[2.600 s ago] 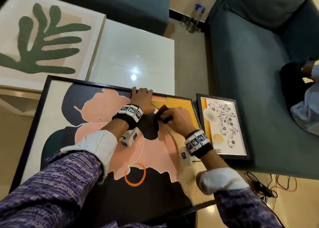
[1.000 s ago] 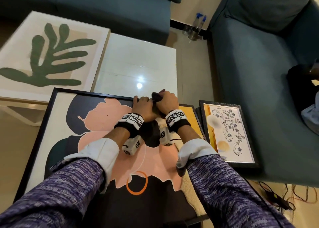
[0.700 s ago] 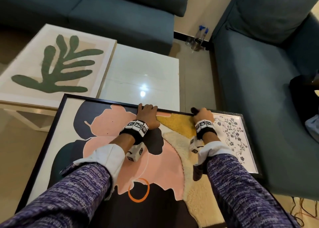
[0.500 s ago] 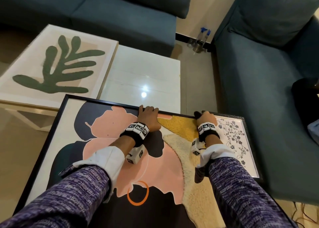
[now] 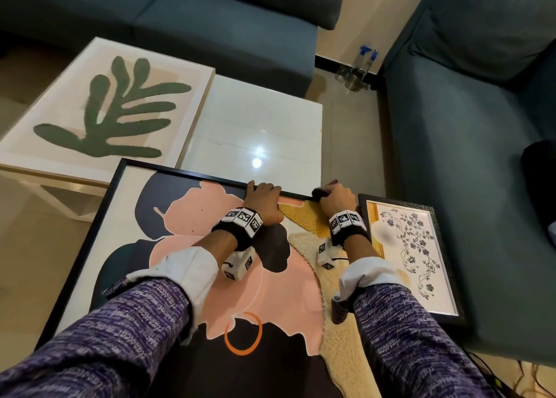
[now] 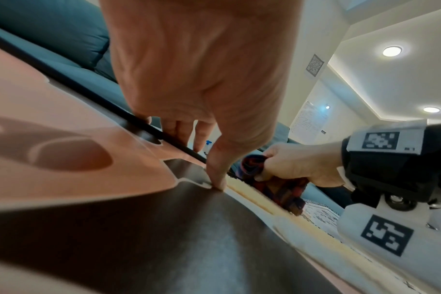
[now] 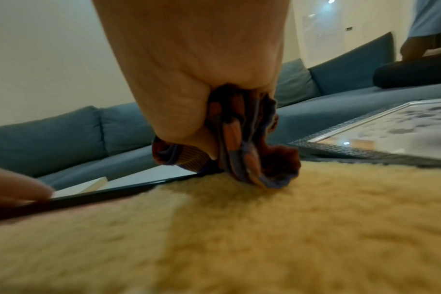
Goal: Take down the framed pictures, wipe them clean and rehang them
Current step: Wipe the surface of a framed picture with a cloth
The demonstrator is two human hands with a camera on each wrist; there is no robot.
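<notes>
A large black-framed abstract picture [image 5: 180,247] in pink, dark and yellow lies tilted in front of me. My left hand [image 5: 263,200] grips its far top edge, fingers curled over the frame and thumb on the face [image 6: 217,179]. My right hand [image 5: 335,197] holds a bunched red and blue checked cloth [image 7: 242,147] and presses it on the frame's top edge near the right corner. A small black-framed floral picture [image 5: 412,253] lies beside it on the sofa seat. A leaf picture [image 5: 105,108] in a pale wood frame rests on the table.
A glossy white coffee table [image 5: 258,132] stands just beyond the big frame. Teal sofas run along the back [image 5: 210,24] and the right [image 5: 469,144]. Spray bottles [image 5: 361,66] stand on the floor in the corner. Another person [image 7: 431,29] sits on the right sofa. Cables [image 5: 487,373] trail on the floor.
My right hand slid the cloth along the top edge from beside the left hand out to the right corner, then back a little. The left hand kept its grip.
</notes>
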